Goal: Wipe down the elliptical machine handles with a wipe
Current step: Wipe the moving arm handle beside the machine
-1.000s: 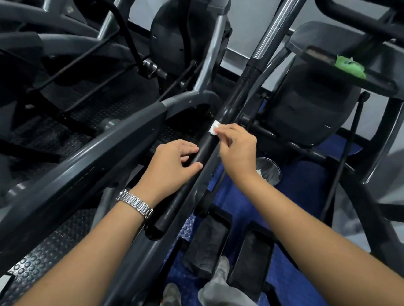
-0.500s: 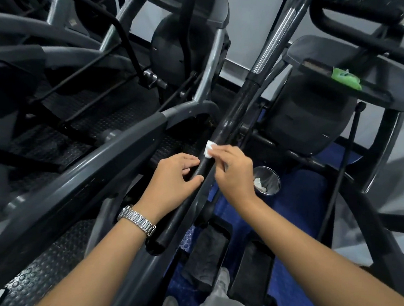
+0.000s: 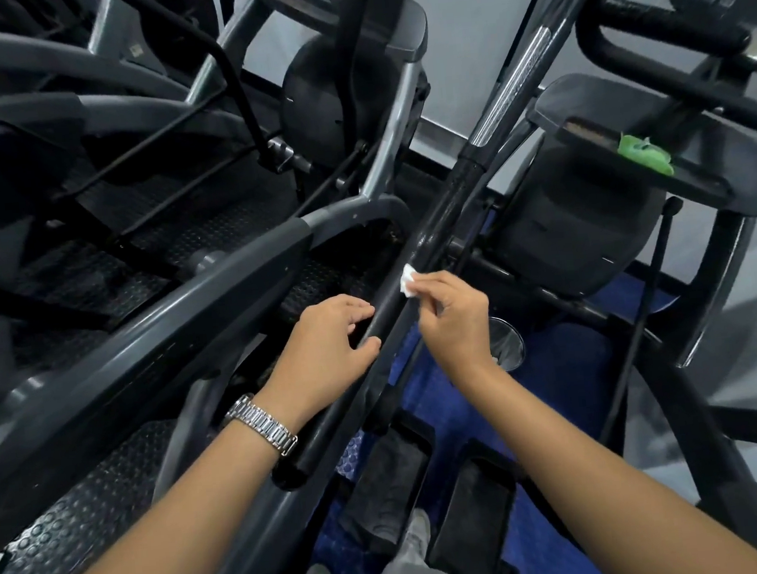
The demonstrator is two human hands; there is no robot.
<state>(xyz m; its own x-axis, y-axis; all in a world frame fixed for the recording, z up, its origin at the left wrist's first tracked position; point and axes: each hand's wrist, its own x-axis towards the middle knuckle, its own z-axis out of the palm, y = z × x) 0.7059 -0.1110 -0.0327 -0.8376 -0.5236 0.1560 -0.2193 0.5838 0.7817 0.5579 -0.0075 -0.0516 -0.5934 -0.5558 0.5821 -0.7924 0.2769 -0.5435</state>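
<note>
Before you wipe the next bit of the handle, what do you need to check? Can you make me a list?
1. Is the wipe held firmly? Ok: the right hand pinches it.
2. Is the wipe on the handle? Ok: it lies against the bar.
3. Is the handle kept steady? Ok: the left hand holds it just below the wipe.
4. Is the bar above the wipe free? Ok: nothing is on it.
5. Is the wipe wet and clean enough? Cannot tell.
</note>
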